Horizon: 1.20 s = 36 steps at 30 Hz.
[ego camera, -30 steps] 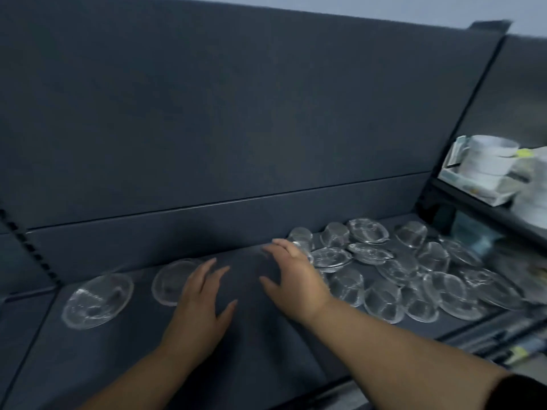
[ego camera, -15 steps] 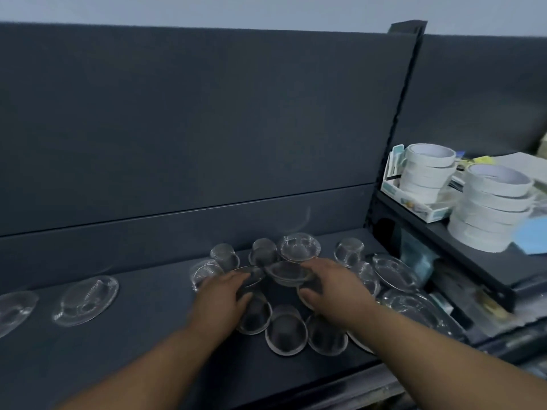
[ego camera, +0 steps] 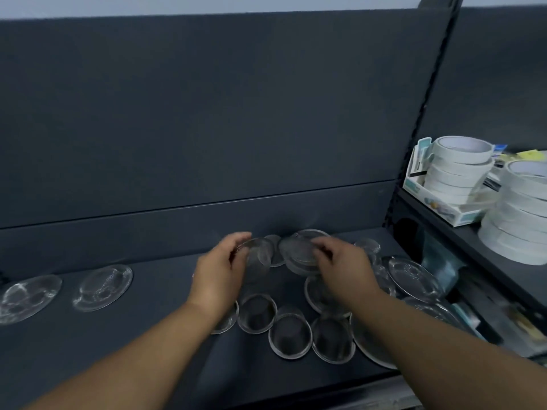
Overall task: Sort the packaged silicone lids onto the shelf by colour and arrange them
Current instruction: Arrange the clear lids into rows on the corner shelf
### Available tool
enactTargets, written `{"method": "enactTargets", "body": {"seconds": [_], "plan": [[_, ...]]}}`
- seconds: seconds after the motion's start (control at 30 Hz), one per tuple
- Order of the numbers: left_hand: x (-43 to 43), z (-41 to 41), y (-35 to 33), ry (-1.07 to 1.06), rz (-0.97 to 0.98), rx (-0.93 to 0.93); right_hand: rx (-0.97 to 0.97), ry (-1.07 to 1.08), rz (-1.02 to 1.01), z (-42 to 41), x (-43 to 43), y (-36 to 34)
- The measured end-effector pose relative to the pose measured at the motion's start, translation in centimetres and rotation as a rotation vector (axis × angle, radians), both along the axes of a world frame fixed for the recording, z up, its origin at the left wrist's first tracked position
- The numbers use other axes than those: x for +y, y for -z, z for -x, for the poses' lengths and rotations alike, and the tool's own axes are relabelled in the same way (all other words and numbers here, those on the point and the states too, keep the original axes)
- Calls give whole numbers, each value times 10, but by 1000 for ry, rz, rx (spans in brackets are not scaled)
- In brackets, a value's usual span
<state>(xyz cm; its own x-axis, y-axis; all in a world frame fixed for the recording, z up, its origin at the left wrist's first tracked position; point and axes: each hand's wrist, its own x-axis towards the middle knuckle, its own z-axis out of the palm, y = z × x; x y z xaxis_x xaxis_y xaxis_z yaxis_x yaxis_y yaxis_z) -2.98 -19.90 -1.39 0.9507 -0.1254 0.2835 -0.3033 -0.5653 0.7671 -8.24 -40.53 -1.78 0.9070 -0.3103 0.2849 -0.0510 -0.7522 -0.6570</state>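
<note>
Silicone lids (ego camera: 290,335) heaped on shelf (ego camera: 133,344) below fingertips (ego camera: 238,238) | left hand (ego camera: 217,276) pinching clear lid (ego camera: 259,251) | right hand (ego camera: 344,266) gripping second lid (ego camera: 299,254) | risk: slick packaging slipping from pinch, knocking heap off front edge

Left hand (ego camera: 219,273), right hand (ego camera: 347,267) reach forward, fingers curled

Stacked white tape rolls (ego camera: 457,170), right shelf (ego camera: 473,238).
</note>
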Motion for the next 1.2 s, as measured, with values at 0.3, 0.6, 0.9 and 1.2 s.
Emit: {"method": "enactTargets", "body": {"seconds": [0.3,0.6,0.9,1.2], "plan": [[-5,8,9,-65,224,389,245,147,-269,1,-22,12],[-11,5,18,81,-401,313,392,-32,125,12,-15,24],[-30,-3,26,184,-596,189,415,-140,414,7,-16,34],[-39,-1,20,137,-464,148,373,-118,293,8,-17,33]]}}
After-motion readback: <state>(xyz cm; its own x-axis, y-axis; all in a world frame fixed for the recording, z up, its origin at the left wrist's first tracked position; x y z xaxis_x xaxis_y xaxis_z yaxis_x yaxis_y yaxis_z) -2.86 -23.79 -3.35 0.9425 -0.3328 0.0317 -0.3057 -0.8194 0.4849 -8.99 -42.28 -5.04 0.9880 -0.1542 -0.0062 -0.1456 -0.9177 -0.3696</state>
